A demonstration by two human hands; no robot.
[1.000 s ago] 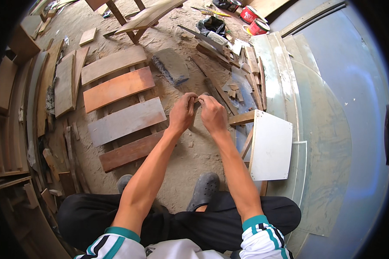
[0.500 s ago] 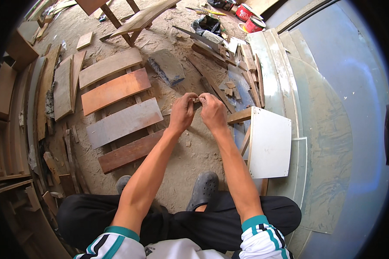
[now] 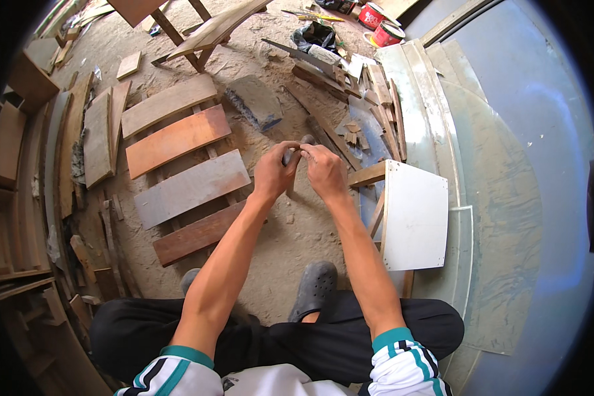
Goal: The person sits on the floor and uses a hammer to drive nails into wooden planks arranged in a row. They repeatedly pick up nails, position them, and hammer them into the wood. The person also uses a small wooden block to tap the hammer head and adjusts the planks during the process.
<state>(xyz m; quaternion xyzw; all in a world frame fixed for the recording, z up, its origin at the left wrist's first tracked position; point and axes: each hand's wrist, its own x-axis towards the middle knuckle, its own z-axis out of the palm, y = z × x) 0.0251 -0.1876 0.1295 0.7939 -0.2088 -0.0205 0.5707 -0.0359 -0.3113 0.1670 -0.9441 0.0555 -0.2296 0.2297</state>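
Note:
My left hand (image 3: 272, 173) and my right hand (image 3: 325, 171) meet in front of me above the dusty floor, fingertips almost touching. Between them shows a dark, rounded metal end of what looks like a hammer (image 3: 308, 139), mostly hidden by my fingers; a short piece like its handle points down below my left hand. My left fingers are closed around it. The right thumb and fingers are pinched together beside it, and whatever they hold is too small to make out. Left of my hands lies a slatted piece of several boards (image 3: 178, 142) on narrow battens.
A stone block (image 3: 254, 102) lies beyond my hands. To the right stand a white panel (image 3: 414, 216) on wooden pieces and glass sheets (image 3: 501, 218). Scrap wood (image 3: 389, 119), a black bag (image 3: 315, 37) and red cans (image 3: 387, 34) are farther off. Planks (image 3: 99, 138) line the left.
Both hands stay close together, but my fingers have shifted and the dark rounded metal end now shows between them. The view has moved slightly.

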